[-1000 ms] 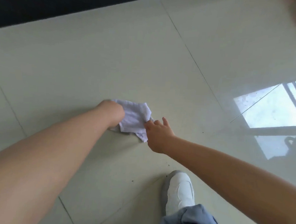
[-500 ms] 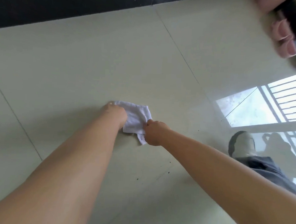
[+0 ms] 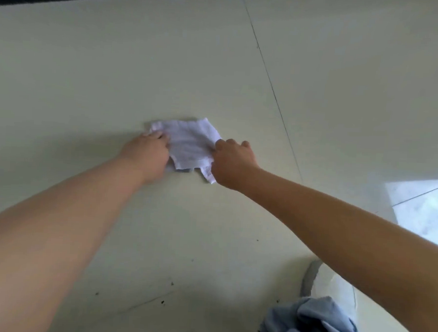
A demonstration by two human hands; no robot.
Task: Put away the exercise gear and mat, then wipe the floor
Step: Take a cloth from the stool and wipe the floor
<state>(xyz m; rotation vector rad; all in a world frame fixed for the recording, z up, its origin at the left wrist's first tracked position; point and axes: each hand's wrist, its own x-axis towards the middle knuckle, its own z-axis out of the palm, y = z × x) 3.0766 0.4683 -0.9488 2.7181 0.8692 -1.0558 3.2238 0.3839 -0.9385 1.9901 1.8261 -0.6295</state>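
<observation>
Spread flatter since before, crumpled white cloth (image 3: 191, 144) pinched by left hand (image 3: 150, 153) and right hand (image 3: 232, 164) on glossy tile.

1. The floor (image 3: 243, 65) is showing as smooth, glossy pale tile, mirroring bright light at the right edge, with thin dark joints running between the tiles.
2. The cloth (image 3: 191, 141) is looking like thin white woven fabric, matt, soft and creased.
3. The trouser leg (image 3: 311, 325) is appearing as matt grey-blue cloth, bunching in folds.
4. The shoe (image 3: 333, 281) is looking smooth and white, with a grey edge.
</observation>
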